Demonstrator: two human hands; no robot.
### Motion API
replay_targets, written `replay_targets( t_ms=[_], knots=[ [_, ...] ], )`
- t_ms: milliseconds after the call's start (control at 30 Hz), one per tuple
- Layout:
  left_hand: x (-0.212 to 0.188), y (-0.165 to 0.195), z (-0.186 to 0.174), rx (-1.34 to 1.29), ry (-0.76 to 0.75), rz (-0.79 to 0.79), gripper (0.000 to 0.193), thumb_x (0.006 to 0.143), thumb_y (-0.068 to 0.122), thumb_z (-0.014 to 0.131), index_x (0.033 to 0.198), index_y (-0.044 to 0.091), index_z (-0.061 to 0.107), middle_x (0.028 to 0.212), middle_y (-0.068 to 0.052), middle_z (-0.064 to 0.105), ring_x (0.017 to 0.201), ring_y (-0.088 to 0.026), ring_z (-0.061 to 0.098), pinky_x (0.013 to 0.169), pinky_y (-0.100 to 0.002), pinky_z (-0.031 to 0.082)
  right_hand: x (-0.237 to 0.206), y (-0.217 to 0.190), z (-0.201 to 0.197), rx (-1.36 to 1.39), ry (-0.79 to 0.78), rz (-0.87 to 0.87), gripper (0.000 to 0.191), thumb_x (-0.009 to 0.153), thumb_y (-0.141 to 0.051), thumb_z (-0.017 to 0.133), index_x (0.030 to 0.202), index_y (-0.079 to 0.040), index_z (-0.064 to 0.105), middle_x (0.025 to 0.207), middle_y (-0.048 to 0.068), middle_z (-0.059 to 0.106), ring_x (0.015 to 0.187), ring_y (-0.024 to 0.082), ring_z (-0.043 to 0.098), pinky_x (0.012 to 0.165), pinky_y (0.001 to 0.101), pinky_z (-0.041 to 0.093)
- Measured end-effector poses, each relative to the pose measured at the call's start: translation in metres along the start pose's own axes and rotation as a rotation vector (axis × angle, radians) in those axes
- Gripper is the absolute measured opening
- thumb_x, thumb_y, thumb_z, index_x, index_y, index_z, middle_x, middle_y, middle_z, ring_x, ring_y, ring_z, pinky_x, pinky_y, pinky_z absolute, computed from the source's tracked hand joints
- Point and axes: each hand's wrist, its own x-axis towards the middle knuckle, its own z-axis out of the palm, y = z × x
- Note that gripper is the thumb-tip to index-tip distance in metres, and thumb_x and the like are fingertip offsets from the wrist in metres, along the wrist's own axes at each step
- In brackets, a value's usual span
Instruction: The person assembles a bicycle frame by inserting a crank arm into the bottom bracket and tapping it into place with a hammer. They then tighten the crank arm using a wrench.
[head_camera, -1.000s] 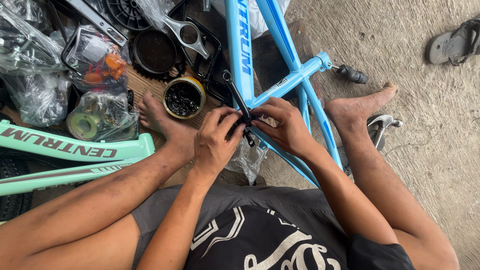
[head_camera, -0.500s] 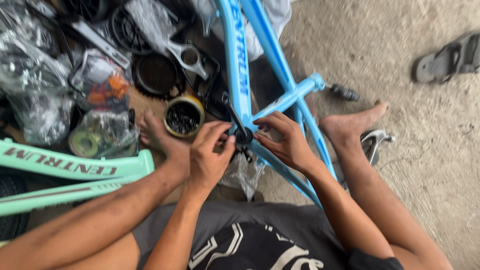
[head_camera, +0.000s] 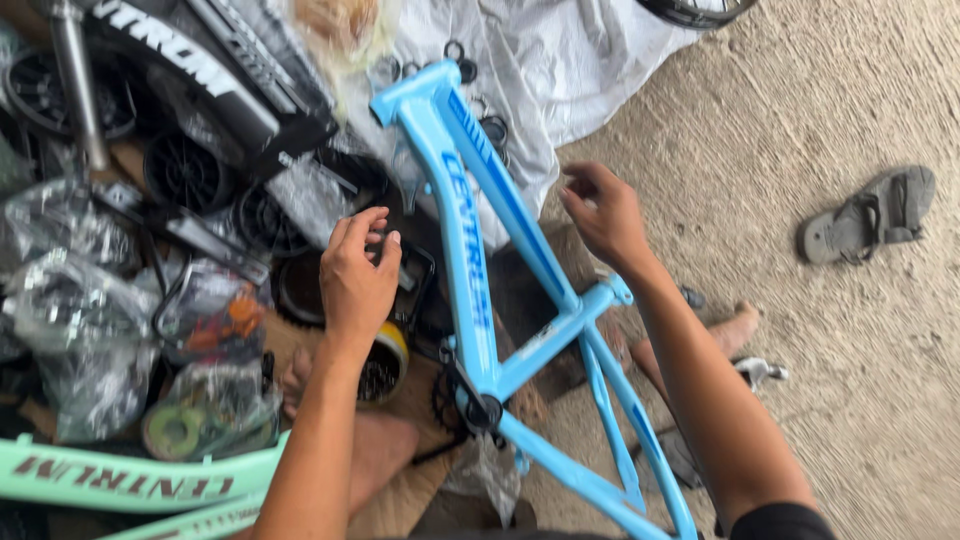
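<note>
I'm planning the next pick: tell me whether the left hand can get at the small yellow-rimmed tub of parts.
Probably yes. The left hand hovers open just above the yellow-rimmed tub, nothing lying between them. The blue frame runs alongside to the right, not across the tub.

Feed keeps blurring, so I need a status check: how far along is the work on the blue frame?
A dark part sits in the blue bike frame at its bottom bracket. Both hands are off it: the left hand is over the bagged parts, the right hand is raised, empty. No cranks, wheels or seat fitted; many parts stay bagged.

bare forearms, black sleeve edge (head_camera: 780, 520), barefoot
</note>
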Motion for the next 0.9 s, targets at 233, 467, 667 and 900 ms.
replay_targets(
  t_ms=[233,467,667,900],
  knots=[
    [0.049,-0.023,0.016,0.407,-0.098,0.278,0.038,0.089,0.011,0.073,0.125,0.002,0.065,0.127,-0.014,0.059,0.120,-0.035,0.054,0.100,-0.048,0.048,0.107,-0.016,0.047,-0.209,-0.074,-0.215,0.032,0.092,-0.015,0.075,0.121,-0.005,0.065,0.109,0.017,0.068,0.099,0.033,0.069,0.086,0.0427,0.054],
    [0.065,-0.039,0.036,0.299,-0.138,0.261,0.043,0.089,0.010,0.072,0.129,-0.002,0.062,0.128,-0.017,0.057,0.122,-0.038,0.054,0.100,-0.048,0.049,0.168,-0.042,0.084,-0.466,-0.009,-0.349,0.055,0.076,-0.022,0.080,0.126,-0.007,0.064,0.114,0.016,0.062,0.106,0.038,0.060,0.091,0.0499,0.046],
    [0.053,-0.048,0.038,0.236,-0.129,0.239,0.041,0.090,0.007,0.070,0.129,0.000,0.061,0.126,-0.016,0.060,0.122,-0.036,0.055,0.099,-0.047,0.050,0.171,-0.030,0.087,-0.482,-0.027,-0.248,0.043,0.081,-0.031,0.084,0.114,-0.009,0.066,0.108,0.011,0.063,0.109,0.034,0.060,0.095,0.0495,0.046],
    [0.045,-0.056,0.033,0.212,-0.114,0.197,0.038,0.091,0.006,0.069,0.128,0.000,0.062,0.125,-0.015,0.061,0.119,-0.036,0.057,0.098,-0.046,0.050,0.172,-0.027,0.058,-0.588,-0.163,-0.173,0.030,0.082,-0.021,0.078,0.109,-0.013,0.069,0.113,0.014,0.062,0.109,0.034,0.059,0.101,0.0498,0.044]
  ],
)
